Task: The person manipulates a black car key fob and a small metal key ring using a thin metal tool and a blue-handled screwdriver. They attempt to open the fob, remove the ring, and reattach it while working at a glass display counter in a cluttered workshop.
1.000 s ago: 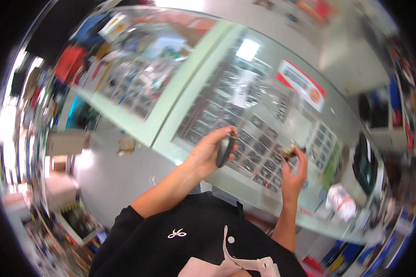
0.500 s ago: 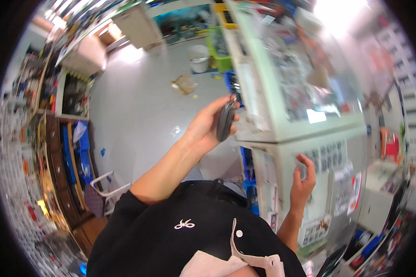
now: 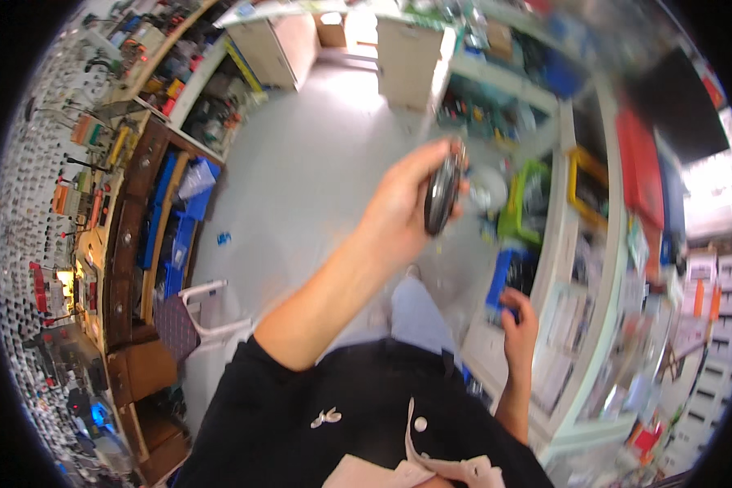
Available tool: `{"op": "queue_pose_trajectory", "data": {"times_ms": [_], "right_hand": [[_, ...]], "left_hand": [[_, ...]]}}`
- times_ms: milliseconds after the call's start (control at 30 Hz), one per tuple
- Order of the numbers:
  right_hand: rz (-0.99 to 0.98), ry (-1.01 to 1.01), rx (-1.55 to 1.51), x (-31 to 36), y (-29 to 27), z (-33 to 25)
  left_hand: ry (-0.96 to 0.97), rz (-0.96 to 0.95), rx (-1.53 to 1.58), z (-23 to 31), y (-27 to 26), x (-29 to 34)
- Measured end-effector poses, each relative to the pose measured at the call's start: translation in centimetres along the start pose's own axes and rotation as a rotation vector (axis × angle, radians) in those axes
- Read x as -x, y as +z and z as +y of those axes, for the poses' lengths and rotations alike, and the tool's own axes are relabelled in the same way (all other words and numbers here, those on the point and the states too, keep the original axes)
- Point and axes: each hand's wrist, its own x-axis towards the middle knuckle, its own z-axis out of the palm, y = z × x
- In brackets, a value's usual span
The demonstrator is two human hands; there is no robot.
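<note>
Evidently, the left hand [image 3: 403, 203] grips a dark oval object [image 3: 441, 195], best held firmly, while the right hand [image 3: 523, 329], near a blue bin [image 3: 503, 275], half-curls, contents indeterminable.

Bright light is entering at the far opening [image 3: 361, 37], glaring off the grey floor [image 3: 309, 163]; a right-hand patch [image 3: 714, 189] is burning out white. The dark oval object [image 3: 441, 198] is catching faint sheen. Upper-right clutter [image 3: 576, 41] is blurring, brown drawers [image 3: 128, 236] are bowing, and black is rimming the view.
</note>
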Motion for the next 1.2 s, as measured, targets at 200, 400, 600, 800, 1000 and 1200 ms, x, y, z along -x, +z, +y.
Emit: {"op": "queue_pose_trajectory", "data": {"times_ms": [200, 400, 600, 800, 1000, 1200], "right_hand": [[-0.050, 0.075, -0.028, -15.6, 5.6, -0.6], [-0.237, -0.262, 0.095, -37.6, 13.2, -10.5], [-0.447, -0.365, -0.012, -56.3, 27.1, -19.3], [-0.531, -0.285, 0.037, -66.9, 41.7, -20.9], [-0.387, -0.312, 0.138, -77.9, 46.9, -24.0], [-0.102, -0.031, 0.409, -91.6, 49.5, -20.3]], "left_hand": [[0.011, 0.188, 0.160, 9.0, -6.1, -10.2], [0.256, 0.438, 0.360, 19.8, -14.9, -15.9], [0.505, 0.821, 0.594, 26.0, -25.0, -14.2], [0.478, 0.956, 0.854, 34.4, -32.5, -19.2], [0.488, 0.479, 0.647, 50.3, -32.5, -30.1], [0.488, 0.454, 0.619, 59.7, -33.7, -39.8]]}}
